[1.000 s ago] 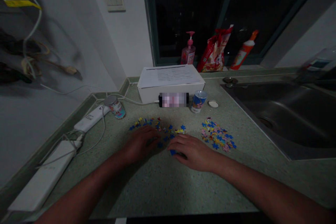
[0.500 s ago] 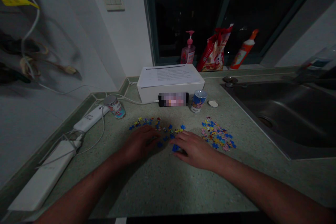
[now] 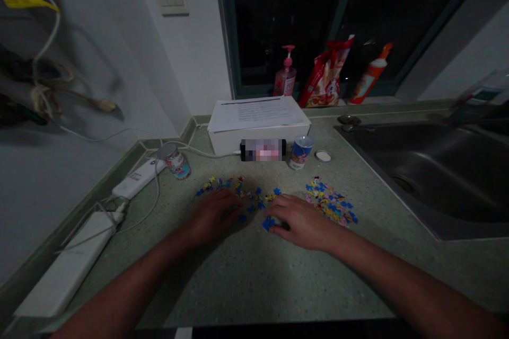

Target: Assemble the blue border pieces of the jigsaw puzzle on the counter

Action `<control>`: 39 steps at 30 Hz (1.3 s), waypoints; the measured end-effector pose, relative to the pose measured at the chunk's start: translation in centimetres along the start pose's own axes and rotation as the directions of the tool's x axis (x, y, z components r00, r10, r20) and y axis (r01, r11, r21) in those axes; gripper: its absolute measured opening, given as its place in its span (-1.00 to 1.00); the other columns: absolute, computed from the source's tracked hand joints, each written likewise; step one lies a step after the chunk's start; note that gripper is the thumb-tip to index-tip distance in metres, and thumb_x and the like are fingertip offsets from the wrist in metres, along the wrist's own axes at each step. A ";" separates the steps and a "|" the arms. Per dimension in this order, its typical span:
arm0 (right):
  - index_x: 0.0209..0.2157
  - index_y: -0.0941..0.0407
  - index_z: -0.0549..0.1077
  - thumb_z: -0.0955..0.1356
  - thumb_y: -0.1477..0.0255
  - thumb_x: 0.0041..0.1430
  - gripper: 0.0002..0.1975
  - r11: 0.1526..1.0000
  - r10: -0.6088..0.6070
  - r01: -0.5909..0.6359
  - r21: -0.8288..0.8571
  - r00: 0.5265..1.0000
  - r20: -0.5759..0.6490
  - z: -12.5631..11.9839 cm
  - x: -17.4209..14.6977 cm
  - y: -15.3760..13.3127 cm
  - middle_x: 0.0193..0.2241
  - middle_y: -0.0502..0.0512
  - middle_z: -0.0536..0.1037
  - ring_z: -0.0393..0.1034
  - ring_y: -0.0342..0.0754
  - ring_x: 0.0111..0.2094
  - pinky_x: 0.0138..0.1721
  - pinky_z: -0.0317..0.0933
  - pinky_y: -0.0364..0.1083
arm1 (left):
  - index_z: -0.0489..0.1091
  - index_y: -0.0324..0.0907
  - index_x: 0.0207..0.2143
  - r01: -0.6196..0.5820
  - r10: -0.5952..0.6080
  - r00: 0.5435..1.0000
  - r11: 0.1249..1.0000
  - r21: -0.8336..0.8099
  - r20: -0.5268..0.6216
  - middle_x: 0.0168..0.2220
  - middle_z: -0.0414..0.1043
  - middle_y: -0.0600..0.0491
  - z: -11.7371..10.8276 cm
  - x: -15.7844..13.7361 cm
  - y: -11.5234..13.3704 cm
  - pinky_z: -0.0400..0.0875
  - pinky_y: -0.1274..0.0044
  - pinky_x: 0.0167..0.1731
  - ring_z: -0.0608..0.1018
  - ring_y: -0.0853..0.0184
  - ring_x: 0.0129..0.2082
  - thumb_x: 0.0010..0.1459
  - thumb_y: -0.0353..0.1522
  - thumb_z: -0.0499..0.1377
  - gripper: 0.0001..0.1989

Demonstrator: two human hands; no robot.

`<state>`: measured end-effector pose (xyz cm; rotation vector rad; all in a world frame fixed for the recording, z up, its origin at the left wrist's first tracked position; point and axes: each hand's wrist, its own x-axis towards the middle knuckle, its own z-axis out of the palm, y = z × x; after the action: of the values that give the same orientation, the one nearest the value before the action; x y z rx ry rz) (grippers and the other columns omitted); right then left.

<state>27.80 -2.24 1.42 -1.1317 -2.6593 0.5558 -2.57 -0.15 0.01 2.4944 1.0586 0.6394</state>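
My right hand [image 3: 300, 220] grips a small blue jigsaw piece [image 3: 268, 223] between thumb and fingers, low over the counter. It may be more than one piece joined; the fingers partly cover it. My left hand [image 3: 212, 217] rests on the counter, fingers loosely bent and thumb apart, with nothing visible in it. Close to its thumb lies a loose blue piece [image 3: 242, 218]. Scattered blue and yellow jigsaw pieces [image 3: 260, 205] lie between and beyond both hands. A denser heap of mixed pieces [image 3: 332, 202] spreads right of my right hand, which hides part of it.
Behind the pieces stand a phone [image 3: 263, 150] against a white box [image 3: 258, 116], an open blue can [image 3: 301, 152] and a round lid [image 3: 323, 156]. A lidded jar [image 3: 174, 161] and power strips [image 3: 71, 265] with cables are left. A sink [image 3: 429, 169] borders the right.
My right hand has shifted slightly right, carrying the blue piece away from the scattered ones and covering more of the heap's near edge. My left hand has barely moved.
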 end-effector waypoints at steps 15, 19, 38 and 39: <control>-0.05 0.12 0.61 0.54 0.43 0.31 -0.80 0.999 0.037 -0.037 -0.004 0.999 -0.022 -0.3 0.1 -0.5 -0.10 0.19 0.61 0.54 0.16 -0.03 0.05 0.39 0.12 | 0.59 -0.07 -0.02 -0.005 0.005 1.000 1.000 -0.029 -0.002 -0.07 0.65 -0.05 0.1 -0.1 -0.2 0.52 0.20 0.02 0.63 0.10 -0.03 0.52 -0.30 0.17 -0.82; -0.05 0.10 0.60 0.52 0.49 0.26 -0.77 0.999 0.033 -0.033 0.027 0.999 -0.026 -0.4 -0.2 0.1 -0.09 0.18 0.60 0.53 0.15 -0.02 0.06 0.38 0.12 | 0.59 -0.06 -0.02 0.005 -0.005 1.000 1.000 -0.006 0.013 -0.06 0.65 -0.04 0.1 -0.1 -0.2 0.51 0.21 0.02 0.63 0.09 -0.02 0.51 -0.30 0.18 -0.82; -0.09 0.07 0.60 0.53 0.49 0.31 -0.84 0.998 0.043 -0.042 0.036 0.999 -0.013 -0.6 -0.2 0.4 -0.12 0.14 0.61 0.54 0.12 -0.03 0.06 0.39 0.10 | 0.61 -0.08 -0.03 -0.145 0.145 0.989 0.989 0.001 0.041 -0.05 0.65 -0.02 0.2 0.0 1.0 0.50 0.26 0.02 0.62 0.14 -0.02 0.50 -0.37 0.18 -0.82; -0.09 0.07 0.60 0.53 0.49 0.30 -0.84 0.998 0.043 -0.042 0.040 0.999 -0.016 -0.5 -0.2 0.5 -0.12 0.14 0.61 0.54 0.12 -0.02 0.06 0.39 0.10 | 0.61 -0.08 0.00 -0.157 0.157 0.986 0.988 -0.004 0.053 -0.02 0.65 -0.03 0.3 0.0 1.2 0.50 0.25 0.05 0.62 0.13 0.01 0.51 -0.36 0.18 -0.81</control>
<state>28.44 -1.94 1.67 -1.1794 -2.6040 0.6012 -1.71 -1.01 0.39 2.5980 0.8488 0.6130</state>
